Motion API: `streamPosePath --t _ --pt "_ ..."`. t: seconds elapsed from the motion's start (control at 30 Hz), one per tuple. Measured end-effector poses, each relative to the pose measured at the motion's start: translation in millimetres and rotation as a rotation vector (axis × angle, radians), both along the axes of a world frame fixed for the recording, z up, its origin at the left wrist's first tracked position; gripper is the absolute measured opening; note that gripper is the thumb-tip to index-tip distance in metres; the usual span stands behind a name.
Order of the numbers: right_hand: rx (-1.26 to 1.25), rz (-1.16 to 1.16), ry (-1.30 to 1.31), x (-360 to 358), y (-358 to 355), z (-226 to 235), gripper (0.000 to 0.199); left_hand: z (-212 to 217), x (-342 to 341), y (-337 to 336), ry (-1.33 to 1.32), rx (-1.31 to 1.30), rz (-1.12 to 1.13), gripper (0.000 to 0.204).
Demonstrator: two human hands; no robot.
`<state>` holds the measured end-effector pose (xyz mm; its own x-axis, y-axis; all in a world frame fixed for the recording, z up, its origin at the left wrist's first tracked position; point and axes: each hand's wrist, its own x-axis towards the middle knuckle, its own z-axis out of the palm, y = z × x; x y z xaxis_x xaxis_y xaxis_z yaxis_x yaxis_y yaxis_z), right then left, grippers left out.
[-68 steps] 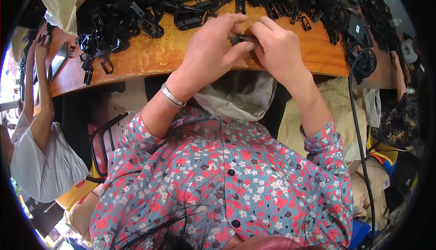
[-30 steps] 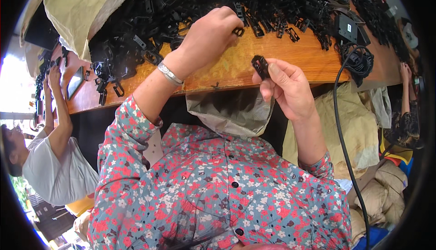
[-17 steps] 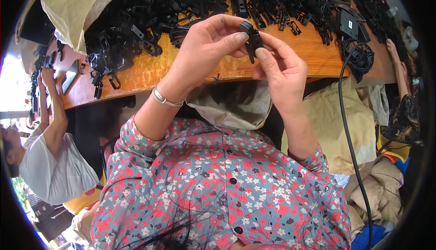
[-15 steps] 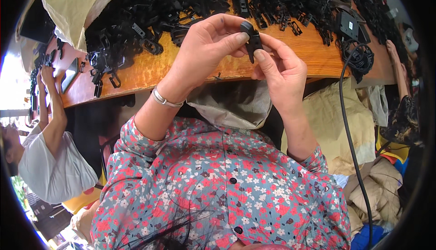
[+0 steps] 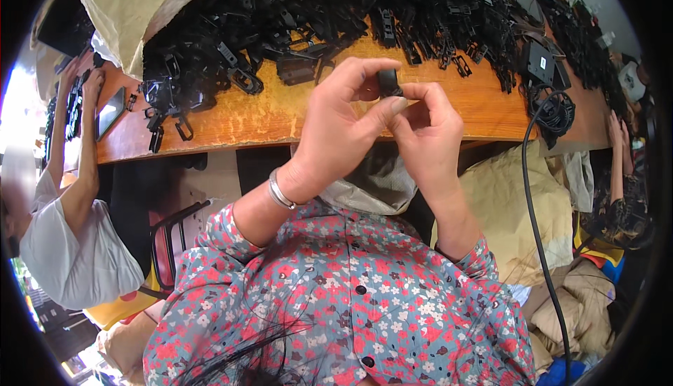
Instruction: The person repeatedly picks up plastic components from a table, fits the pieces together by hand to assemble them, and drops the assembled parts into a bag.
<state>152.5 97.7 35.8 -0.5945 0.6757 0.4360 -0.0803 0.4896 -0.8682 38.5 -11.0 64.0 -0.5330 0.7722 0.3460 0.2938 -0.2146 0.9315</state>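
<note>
A small black plastic part [image 5: 388, 83] is held up between my two hands, over the front edge of the wooden table [image 5: 280, 116]. My left hand [image 5: 347, 113] pinches it with thumb and index finger. The thumb and fingers of my right hand [image 5: 429, 121] close on its lower right end. My fingers cover much of the part, so its full shape is hidden. Behind my hands, a large heap of similar black plastic parts [image 5: 280, 18] covers the back of the table.
A brown paper sack [image 5: 116, 15] stands at the back left. A black box [image 5: 538, 60] with a coiled cable [image 5: 554, 102] sits on the right, its cord hanging past the edge. An open sack [image 5: 371, 193] is below my hands. Co-workers' hands [image 5: 87, 81] work at the left and others [image 5: 618, 134] at the right.
Both hands have come slightly lower with the black part, which has turned so a different face shows. The co-workers' hands on both sides have shifted.
</note>
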Motion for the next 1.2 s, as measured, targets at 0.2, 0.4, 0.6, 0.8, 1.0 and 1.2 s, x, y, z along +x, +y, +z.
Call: streamPosePath --t 0.2,0.4,0.6,0.8,1.0,1.2 --pt "-0.102 0.039 0.101 -5 -3 -9 0.031 0 5 -5 0.208 -0.012 0.090 0.036" --pt "-0.355 0.279 0.060 -3 0 -20 0.033 -6 10 -8 0.147 0.004 0.097 0.036" --pt "-0.529 0.366 0.045 6 -6 -10 0.037 2 11 -15 0.020 -0.043 0.101 0.033" --pt "-0.523 0.491 -0.053 26 -12 1 0.027 21 -2 -32 -0.300 -0.036 -0.119 0.036" --pt "-0.652 0.537 -0.018 23 -39 -4 0.019 13 -8 -21 -0.275 -0.136 -0.380 0.061" --pt "-0.192 0.529 -0.005 34 -44 -5 0.023 1 21 -37 -0.093 0.011 -0.345 0.054"
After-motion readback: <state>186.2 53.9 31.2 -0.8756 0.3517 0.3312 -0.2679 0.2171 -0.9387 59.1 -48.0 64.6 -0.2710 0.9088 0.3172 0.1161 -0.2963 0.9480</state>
